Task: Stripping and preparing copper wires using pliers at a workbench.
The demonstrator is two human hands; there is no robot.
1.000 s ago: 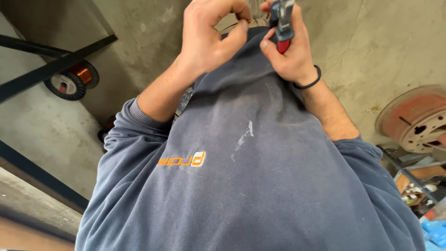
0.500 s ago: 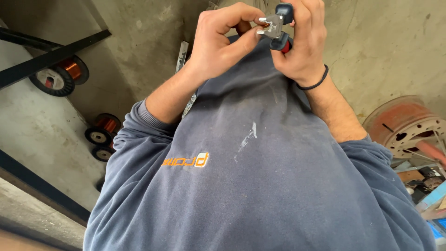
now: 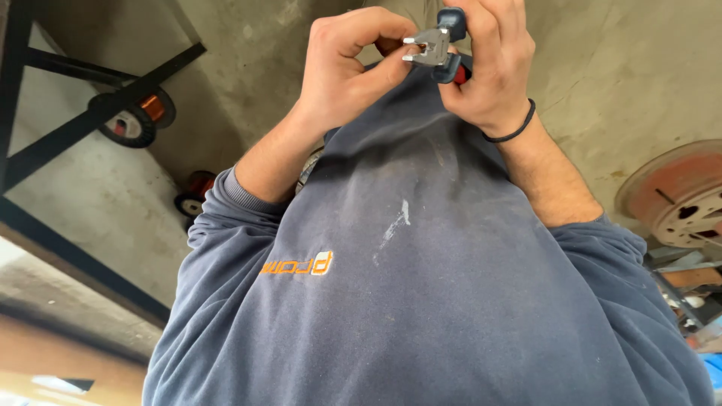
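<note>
Up in front of the grey-blue sweatshirt (image 3: 421, 286), the right hand (image 3: 489, 75) grips dark-handled steel pliers (image 3: 435, 46) (jaws pointing leftward) toward the left hand (image 3: 353, 68), pinched shut just beside them.

Navy sweatshirt (image 3: 451, 301), blue-handled pliers (image 3: 440, 45), copper-orange wire spool (image 3: 131, 120)

Below me I see a blue sweatshirt (image 3: 421, 301) with a pale smear, a concrete floor (image 3: 113, 203), a black metal frame (image 3: 83, 120), two copper wire spools (image 3: 135, 120) (image 3: 194, 194), and a rusty wheel rim (image 3: 684, 199) at right.
</note>
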